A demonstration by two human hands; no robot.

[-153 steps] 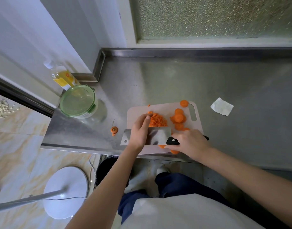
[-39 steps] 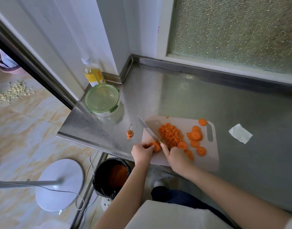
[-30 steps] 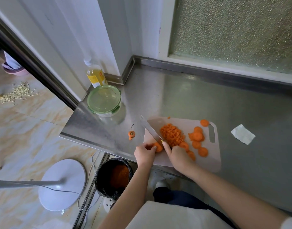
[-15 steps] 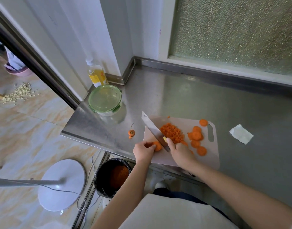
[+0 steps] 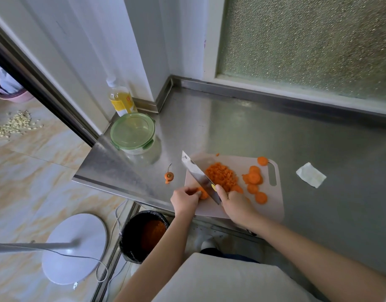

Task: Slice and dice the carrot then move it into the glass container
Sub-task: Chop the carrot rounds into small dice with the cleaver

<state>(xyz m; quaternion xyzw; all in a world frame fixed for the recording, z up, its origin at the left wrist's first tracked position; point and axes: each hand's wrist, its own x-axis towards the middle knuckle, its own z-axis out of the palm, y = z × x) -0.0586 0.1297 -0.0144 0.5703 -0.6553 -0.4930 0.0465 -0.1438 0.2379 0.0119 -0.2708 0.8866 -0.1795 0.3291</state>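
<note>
Head view, nearest first: a pale shirt front fills the bottom edge, and two bare forearms reach up from it to the near edge of a steel counter (image 5: 231, 127). On the floor to the left, below the counter's lip, stand a black bin (image 5: 131, 240) holding orange scraps and the white round base of a fan (image 5: 75, 247).

The left hand (image 5: 184, 200) curls its fingers over a carrot piece (image 5: 203, 193), pinning it to the near left corner of the cutting board (image 5: 272, 208). The right hand (image 5: 233, 202) is clenched round the handle of a cleaver (image 5: 195, 171), with the thumb laid on the side of the blade. The blade leans just beside the held piece, its tip pointing away and left past the board's edge.

Beyond the blade lies a heap of diced carrot (image 5: 221, 174), and right of that are several round carrot slices (image 5: 254, 178) near the board's handle slot. Off the board to the left, a cut carrot top (image 5: 169, 175) lies on the steel. Well apart to the right is a crumpled white tissue (image 5: 310, 175).

Farther back, at the counter's left corner, stands the glass container (image 5: 132, 132) with its green lid on. Behind it a bottle of yellow liquid (image 5: 120, 99) stands by the wall, and a frosted window (image 5: 307, 44) runs along the back.
</note>
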